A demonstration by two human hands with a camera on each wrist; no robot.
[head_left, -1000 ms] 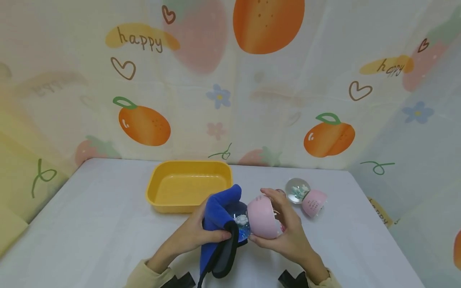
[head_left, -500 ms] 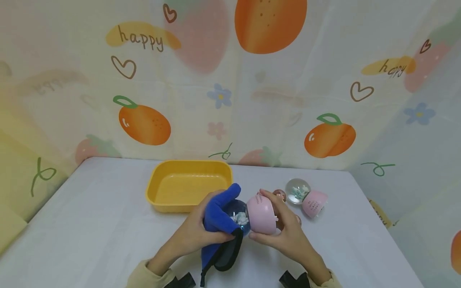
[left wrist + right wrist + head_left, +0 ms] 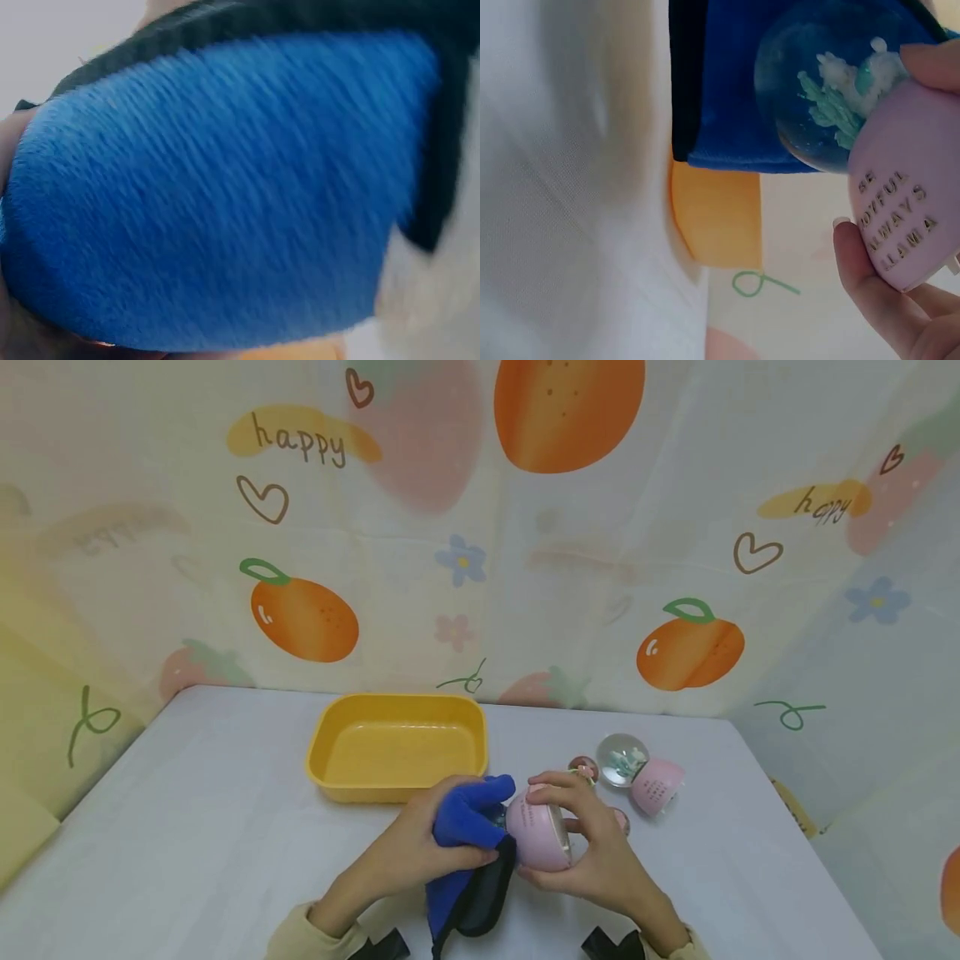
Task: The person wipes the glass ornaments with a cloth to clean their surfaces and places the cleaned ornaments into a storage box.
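My left hand (image 3: pixel 420 847) grips a blue cloth (image 3: pixel 472 818) with black edging and wraps it against the glass ball of a snow globe (image 3: pixel 538 833). My right hand (image 3: pixel 592 843) holds that globe by its pink base, tilted on its side. In the right wrist view, a white figure and green plants show inside the clear ball (image 3: pixel 810 97), and raised lettering marks the pink base (image 3: pixel 907 187). Blue fabric (image 3: pixel 225 195) fills most of the left wrist view, hiding the left fingers there.
A second snow globe (image 3: pixel 624 760) with a pink base lies on its side at the back right. Small brownish round pieces (image 3: pixel 583 767) sit near it, partly behind my right hand. A yellow tray (image 3: pixel 322 777) stands at the back on the white table (image 3: pixel 187 827).
The held snow globe has turned and sunk slightly. The cloth now covers nearly all of its ball in the head view. My right fingers have shifted on the base.
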